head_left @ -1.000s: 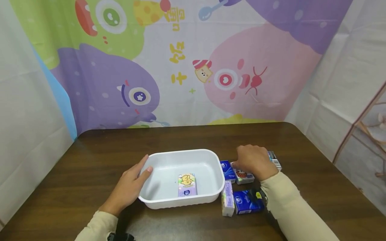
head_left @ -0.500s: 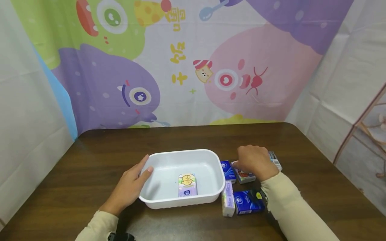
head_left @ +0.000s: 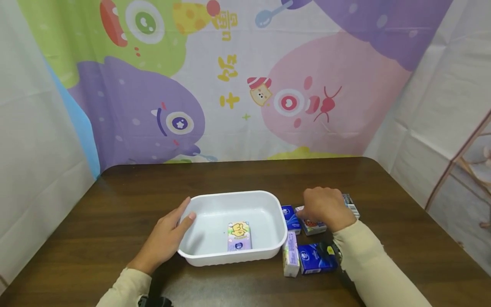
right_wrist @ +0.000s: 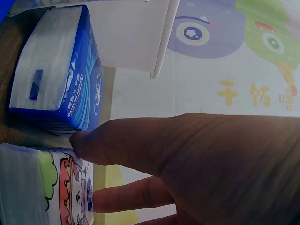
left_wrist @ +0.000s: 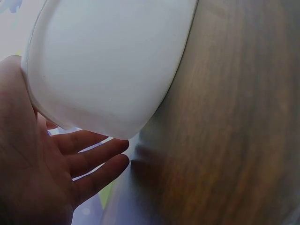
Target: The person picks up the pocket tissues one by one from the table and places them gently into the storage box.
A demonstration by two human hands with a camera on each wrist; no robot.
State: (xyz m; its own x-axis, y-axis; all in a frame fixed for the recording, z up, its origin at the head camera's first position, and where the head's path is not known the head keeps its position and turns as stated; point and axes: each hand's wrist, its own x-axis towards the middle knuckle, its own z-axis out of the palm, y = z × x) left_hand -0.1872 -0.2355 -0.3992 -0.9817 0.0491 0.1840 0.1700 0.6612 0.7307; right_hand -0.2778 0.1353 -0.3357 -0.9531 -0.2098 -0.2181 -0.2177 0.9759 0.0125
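Roughly crosswise, the long axis of the white tray [head_left: 230, 212].

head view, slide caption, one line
Left hand on a white tray holding one tissue pack; right hand on a cartoon-print pack beside other packs.

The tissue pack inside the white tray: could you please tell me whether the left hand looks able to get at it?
Probably yes: the white tray is open on top, nothing lies over the tissue pack, and the left hand is at the tray's edge, its thumb over the rim.
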